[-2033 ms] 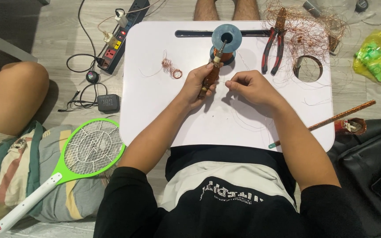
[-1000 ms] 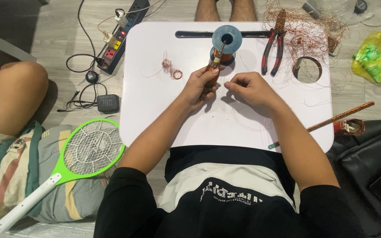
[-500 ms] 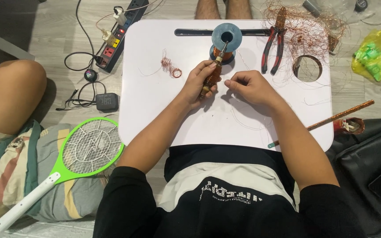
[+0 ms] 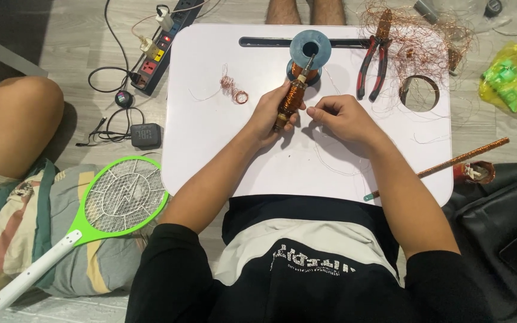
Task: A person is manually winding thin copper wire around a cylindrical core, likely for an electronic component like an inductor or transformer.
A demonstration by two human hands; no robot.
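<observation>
I'm gripping a copper-wound coil rod [image 4: 292,98] in my left hand [image 4: 273,113], holding it over the white lap table [image 4: 210,149], its tip pointing at the blue wire spool [image 4: 310,48]. My right hand [image 4: 341,116] is pinching a thin copper wire [image 4: 307,112] just beside the rod. Red-handled pliers [image 4: 373,57] are lying near the tangled wire pile [image 4: 420,36].
</observation>
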